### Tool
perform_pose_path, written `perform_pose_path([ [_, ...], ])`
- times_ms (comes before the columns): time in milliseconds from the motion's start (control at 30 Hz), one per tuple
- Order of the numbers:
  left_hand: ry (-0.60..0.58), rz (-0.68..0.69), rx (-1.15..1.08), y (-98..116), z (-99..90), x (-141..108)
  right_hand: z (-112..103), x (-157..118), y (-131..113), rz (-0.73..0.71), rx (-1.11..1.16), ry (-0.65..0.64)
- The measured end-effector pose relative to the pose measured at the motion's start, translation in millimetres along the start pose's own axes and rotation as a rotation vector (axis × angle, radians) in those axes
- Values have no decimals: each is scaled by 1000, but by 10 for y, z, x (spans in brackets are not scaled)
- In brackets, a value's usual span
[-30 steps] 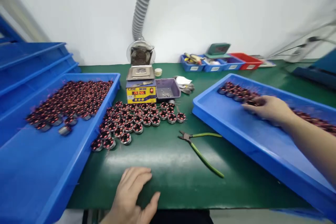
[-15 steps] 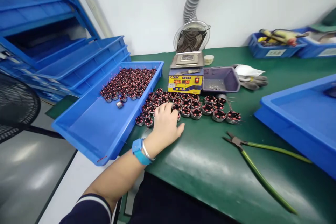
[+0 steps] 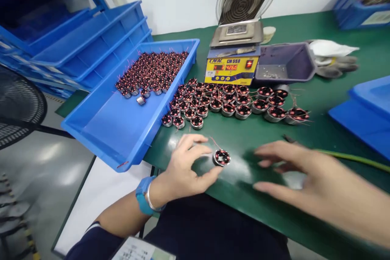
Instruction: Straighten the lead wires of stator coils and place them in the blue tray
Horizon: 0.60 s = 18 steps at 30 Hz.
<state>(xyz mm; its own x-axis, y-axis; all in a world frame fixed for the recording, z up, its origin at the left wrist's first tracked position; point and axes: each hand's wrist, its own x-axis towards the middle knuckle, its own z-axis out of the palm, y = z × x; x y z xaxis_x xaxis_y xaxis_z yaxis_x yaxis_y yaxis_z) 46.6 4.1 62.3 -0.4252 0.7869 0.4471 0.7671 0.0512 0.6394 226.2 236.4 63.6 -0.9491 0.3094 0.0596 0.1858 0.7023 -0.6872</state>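
Note:
A small motor stator (image 3: 222, 157) with copper windings and a metal rim sits near the front of the green table, a thin wire sticking up from it. My left hand (image 3: 191, 162) curves beside it, fingers apart and thumb tip at its lower edge; whether they touch I cannot tell. To the right, my right hand (image 3: 292, 170) hovers open and slightly blurred, fingers pointing toward the stator. It partly covers the green-handled pliers (image 3: 350, 156). Behind both hands, several stators (image 3: 243, 111) stand in rows on the table.
At left, a blue tray (image 3: 106, 130) holds a pile of small wound parts (image 3: 155, 71). A yellow-fronted heating unit (image 3: 230, 71) stands at the back, beside a purple bin (image 3: 284, 63) and gloves (image 3: 338, 67). More blue trays (image 3: 365, 118) lie at right.
My left hand has come back from the rows toward the table's front edge, and a single stator now sits beside it. My right hand has entered from the right. The view has shifted closer.

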Motion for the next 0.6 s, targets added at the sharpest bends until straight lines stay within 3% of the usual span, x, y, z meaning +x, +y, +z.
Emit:
perform_pose_path([
  [33, 8, -115, -79, -7, -7, -31, 174, 40, -152, -17, 39, -65],
  [100, -105, -400, -223, -28, -1, -19, 420, 168, -362, -34, 75, -64],
  [200, -304, -674, -395, -71, 58, 137, 595, 354, -443, -101, 89, 30],
  [300, -334, -690, -570, -132, 180, 334, 672, 423, -407, -198, 78, 100],
  [400, -271, -668, -781, -180, 337, 499, 716, 398, -391, -229, 48, 166],
  [500, -99, -632, -871, -199, 441, 649, 720, 374, -400, -181, 39, 191],
  [600, 117, -624, -903, -210, 416, 748, 679, 392, -414, -33, 120, 160],
])
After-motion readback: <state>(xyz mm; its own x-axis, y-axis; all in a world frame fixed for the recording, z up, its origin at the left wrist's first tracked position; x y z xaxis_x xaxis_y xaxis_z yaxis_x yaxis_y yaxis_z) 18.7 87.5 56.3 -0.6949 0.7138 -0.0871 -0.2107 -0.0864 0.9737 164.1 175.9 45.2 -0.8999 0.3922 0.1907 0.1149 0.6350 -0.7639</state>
